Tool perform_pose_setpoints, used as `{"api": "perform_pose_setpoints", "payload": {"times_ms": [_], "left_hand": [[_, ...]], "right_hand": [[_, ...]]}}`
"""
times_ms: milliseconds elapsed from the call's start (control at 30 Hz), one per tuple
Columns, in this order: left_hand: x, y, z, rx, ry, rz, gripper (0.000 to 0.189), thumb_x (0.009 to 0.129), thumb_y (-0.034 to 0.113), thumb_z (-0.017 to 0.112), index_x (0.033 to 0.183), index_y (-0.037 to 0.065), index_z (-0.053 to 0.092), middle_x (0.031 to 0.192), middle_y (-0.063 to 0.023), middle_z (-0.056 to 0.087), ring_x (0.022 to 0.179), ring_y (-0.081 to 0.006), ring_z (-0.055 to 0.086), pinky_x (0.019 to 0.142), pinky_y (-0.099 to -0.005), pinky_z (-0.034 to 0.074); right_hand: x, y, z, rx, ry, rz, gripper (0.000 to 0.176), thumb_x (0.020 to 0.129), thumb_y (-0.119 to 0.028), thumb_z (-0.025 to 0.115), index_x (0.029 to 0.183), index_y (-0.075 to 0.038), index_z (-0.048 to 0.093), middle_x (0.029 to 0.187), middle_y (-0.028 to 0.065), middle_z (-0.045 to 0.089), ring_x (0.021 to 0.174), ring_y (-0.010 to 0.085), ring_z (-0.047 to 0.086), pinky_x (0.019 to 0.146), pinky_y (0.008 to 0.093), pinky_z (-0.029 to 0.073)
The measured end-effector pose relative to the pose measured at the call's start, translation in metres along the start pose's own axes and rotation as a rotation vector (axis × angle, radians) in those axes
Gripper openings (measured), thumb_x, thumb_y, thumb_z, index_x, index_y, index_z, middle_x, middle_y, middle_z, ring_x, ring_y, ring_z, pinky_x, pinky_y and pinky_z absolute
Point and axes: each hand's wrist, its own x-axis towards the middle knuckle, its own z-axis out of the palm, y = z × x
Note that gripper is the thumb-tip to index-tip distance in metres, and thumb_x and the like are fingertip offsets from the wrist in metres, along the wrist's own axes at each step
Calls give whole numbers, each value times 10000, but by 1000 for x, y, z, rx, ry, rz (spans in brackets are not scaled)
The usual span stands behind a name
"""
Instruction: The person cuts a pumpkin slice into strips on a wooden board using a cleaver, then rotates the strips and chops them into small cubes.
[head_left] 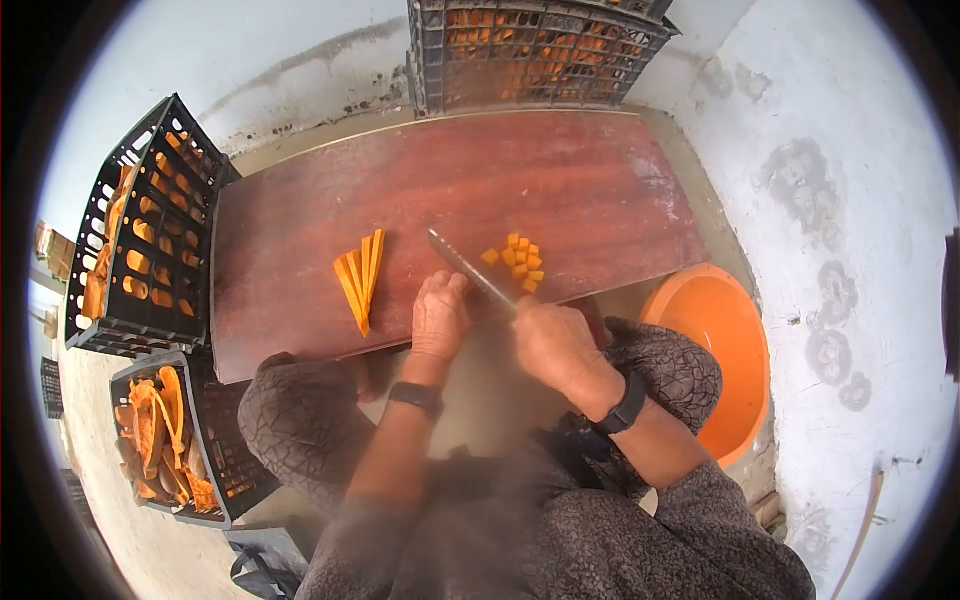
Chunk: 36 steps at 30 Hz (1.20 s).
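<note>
My right hand (pixel 555 345) is wrapped round the handle of a knife (pixel 470 268), whose blade points up and left over the red-brown board (pixel 450 180). Close to the blade, on its left, my left hand (pixel 440 312) rests at the board's near edge with its fingers curled; what they hold, if anything, is hidden. Several orange sticks (pixel 362 275) lie fanned out on the board to the left of my left hand. A small group of orange cubes (pixel 520 258) lies to the right of the blade.
An orange basin (pixel 725 350) stands at the right beside the board. Black crates with orange pieces stand behind it (pixel 540 60) and at its left (pixel 150 230). Another crate (pixel 215 450) with orange peelings is at the lower left. A white wall (pixel 850 200) rises at the right.
</note>
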Motion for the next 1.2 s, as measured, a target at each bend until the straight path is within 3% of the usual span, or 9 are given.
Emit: {"api": "perform_pose_setpoints", "payload": {"times_ms": [100,167,367,767,1200], "left_hand": [[0,-1,0,0,-24,-11,64,778,0,587,834,29,600,816,-176,579,819,-374,595,718,-462,502],[0,-1,0,25,-79,-53,108,768,30,573,854,52,634,840,-151,600,861,-342,591,784,-437,490],[-2,-6,6,-38,13,18,117,775,-6,570,869,28,631,857,-166,613,840,-370,605,733,-452,513],[-10,1,-7,0,-1,-17,283,735,-4,567,977,83,683,865,-123,583,905,-326,578,812,-418,479],[-1,0,3,-51,-3,-16,150,775,-30,563,897,36,619,858,-168,592,873,-380,590,749,-464,500]], "right_hand": [[5,-3,7,-33,-40,10,86,755,-34,584,834,-2,581,743,206,658,721,375,667,655,454,526],[10,-1,16,-38,-57,10,85,751,-27,586,832,-2,580,743,203,658,721,372,670,651,450,530],[28,5,32,9,50,19,72,760,-47,593,820,-8,582,746,198,655,726,361,670,650,439,531],[28,28,44,253,145,176,159,834,-158,609,830,0,612,778,226,636,801,415,631,710,493,488],[4,12,12,73,32,20,165,842,-154,578,830,10,594,732,222,644,731,399,645,677,488,501]]}}
